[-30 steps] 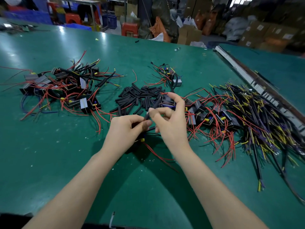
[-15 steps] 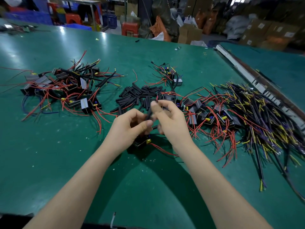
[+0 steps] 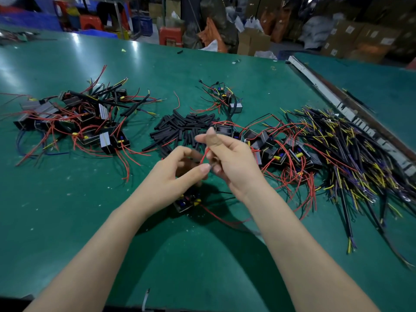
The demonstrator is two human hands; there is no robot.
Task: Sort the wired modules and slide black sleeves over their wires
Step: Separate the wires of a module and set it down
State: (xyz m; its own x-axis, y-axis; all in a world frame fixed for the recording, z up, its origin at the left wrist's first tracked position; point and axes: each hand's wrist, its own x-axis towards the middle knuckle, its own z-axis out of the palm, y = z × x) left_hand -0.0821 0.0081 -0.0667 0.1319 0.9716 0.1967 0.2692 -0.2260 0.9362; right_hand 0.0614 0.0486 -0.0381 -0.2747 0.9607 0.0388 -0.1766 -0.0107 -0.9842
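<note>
- Left hand point(image 3: 177, 174) and right hand point(image 3: 229, 161), mid-table, both pinching one red wire point(image 3: 204, 156).
- Wire upright, tilted slightly right.
- Its module point(image 3: 186, 202) flat on the green table point(image 3: 67, 210), beneath the left wrist.

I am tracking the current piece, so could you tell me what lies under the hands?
A small black wired module lies beneath the left hand; its far end is covered.

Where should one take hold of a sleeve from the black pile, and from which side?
Pinch a sleeve at its middle, across its width, coming from above. The near left edge of the sleeve pile looks easiest: sleeves there lie flat on the table, spread apart, and clear of the red wires that cross its right side.
</note>
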